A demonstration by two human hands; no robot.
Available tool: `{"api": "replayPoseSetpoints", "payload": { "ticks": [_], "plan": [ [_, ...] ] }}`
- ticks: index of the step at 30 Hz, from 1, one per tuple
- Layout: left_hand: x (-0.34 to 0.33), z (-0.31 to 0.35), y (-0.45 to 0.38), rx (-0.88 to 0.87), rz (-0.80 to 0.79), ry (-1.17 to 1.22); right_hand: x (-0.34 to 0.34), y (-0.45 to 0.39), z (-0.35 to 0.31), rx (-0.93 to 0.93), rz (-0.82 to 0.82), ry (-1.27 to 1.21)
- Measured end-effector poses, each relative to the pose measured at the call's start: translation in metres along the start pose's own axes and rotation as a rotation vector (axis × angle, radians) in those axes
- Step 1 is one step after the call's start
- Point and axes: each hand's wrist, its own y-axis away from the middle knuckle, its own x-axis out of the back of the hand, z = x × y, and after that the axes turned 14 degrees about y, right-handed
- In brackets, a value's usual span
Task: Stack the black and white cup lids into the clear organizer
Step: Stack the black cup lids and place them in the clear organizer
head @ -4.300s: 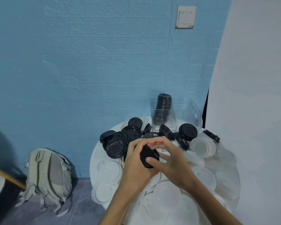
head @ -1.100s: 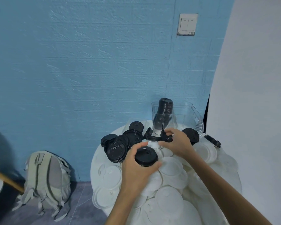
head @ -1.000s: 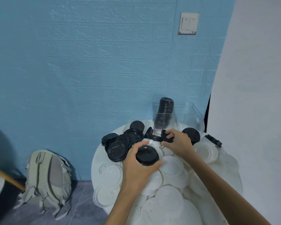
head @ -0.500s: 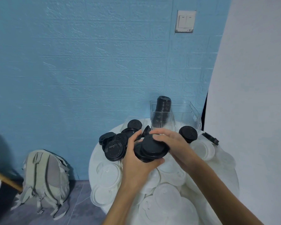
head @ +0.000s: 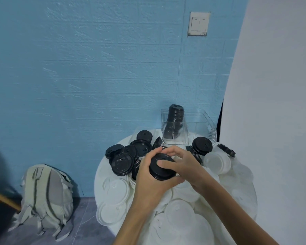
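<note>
**lidwatcher:** So the small stack of black lids (head: 162,169) sits between both hands over the middle of the bench (head: 102,175). The left hand (head: 149,181) cups it from below and the side, fingers curled round the rim. The right hand (head: 182,164) presses on top, thumb flat on the upper lid, fingers hooked over the far edge. Looks like the person is nesting a lid onto the bundle.

**stackfan:** Agreed, that's the gather-and-nest step. The clear organizer (head: 199,129) at the back of the bench already holds a tall black column (head: 175,119) in its left slot. Loose black lids (head: 122,164) lie left of the hands, white lids (head: 180,213) cover the near side. Next move probably needs the bundle squared up, then carried back and lowered onto that column without tipping it.
</note>
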Motion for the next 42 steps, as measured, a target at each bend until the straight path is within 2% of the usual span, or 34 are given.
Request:
{"api": "replayPoseSetpoints", "payload": {
  "ticks": [9,11,12,15,16,21,26,32,38,42],
  "plan": [
    [-0.011,-0.003,-0.006,-0.017,0.061,-0.038,0.016,-0.001,0.003,-0.011,-0.050,0.043],
    [-0.012,-0.002,-0.006,-0.017,0.066,-0.029,0.026,-0.008,0.006,-0.037,-0.009,0.024],
    [-0.012,-0.002,-0.006,-0.015,0.068,-0.025,0.035,-0.016,0.010,-0.036,0.068,0.098],
    [-0.010,-0.003,-0.006,-0.005,0.072,-0.029,0.065,-0.047,0.035,-0.015,0.392,0.664],
    [-0.009,-0.003,-0.006,-0.002,0.073,-0.029,0.073,-0.056,0.043,-0.019,0.430,0.772],
    [-0.007,-0.002,-0.004,0.013,0.074,-0.018,0.083,-0.075,0.071,-0.112,0.342,1.070],
    [-0.005,-0.003,-0.004,0.009,0.068,-0.011,0.080,-0.078,0.079,-0.095,0.355,1.110],
    [-0.003,-0.005,-0.004,0.015,0.066,0.020,0.078,-0.059,0.052,-0.032,0.451,1.058],
    [-0.005,-0.007,-0.006,0.038,0.086,0.033,0.054,-0.011,0.006,0.260,0.613,0.893],
    [-0.006,-0.004,-0.008,0.049,0.071,0.088,0.035,0.021,0.001,0.528,0.494,0.806]
  ]
}}
